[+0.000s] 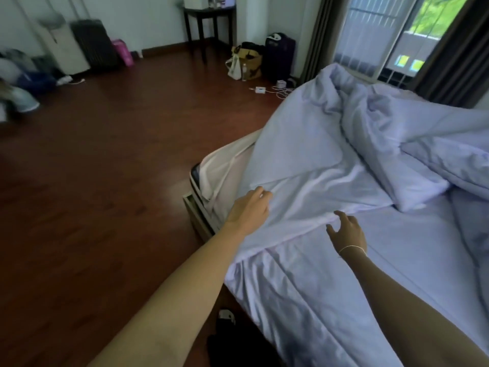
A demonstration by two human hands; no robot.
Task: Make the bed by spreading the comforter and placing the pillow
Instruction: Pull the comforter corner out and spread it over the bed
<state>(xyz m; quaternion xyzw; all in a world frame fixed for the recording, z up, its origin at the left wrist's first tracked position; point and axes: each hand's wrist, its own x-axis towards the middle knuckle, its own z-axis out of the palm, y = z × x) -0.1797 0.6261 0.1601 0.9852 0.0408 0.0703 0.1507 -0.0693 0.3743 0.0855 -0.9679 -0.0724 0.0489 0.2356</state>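
A pale lavender comforter lies crumpled in a heap across the far half of the bed. A flat flap of it reaches toward the bed's left edge. My left hand rests on that flap near the edge, fingers curled into the cloth. My right hand hovers with fingers spread at the flap's near hem, its fingertips touching the fabric. A soft pillow-like corner pokes out at the right. The fitted sheet below is lavender too.
The white mattress corner and bed frame show at the left edge. Dark wooden floor spreads left. Bags, a dark suitcase and a power strip lie by the far wall. A window with curtains is behind the bed.
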